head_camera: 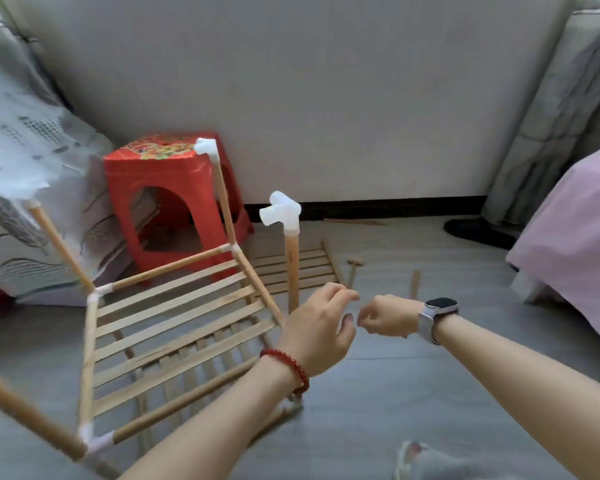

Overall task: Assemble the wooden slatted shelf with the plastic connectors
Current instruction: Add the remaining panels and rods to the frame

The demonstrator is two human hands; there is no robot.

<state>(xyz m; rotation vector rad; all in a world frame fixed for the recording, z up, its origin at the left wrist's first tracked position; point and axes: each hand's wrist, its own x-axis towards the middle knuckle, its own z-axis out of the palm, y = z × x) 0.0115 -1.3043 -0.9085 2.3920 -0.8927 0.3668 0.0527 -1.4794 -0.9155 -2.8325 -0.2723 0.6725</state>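
No legible text, label, brand or number anywhere in view. Red stool [167, 188] against the wall: its top carries a printed red-and-gold pattern, ornamental, too blurred to tell whether any characters are in it. Watch [439, 308] on the right wrist: screen dark, nothing displayed. Patterned fabric [25, 140] at the left edge shows leaf shapes and dot grids only, no lettering.

Home bedroom: bed [575, 237], curtain [548, 116].
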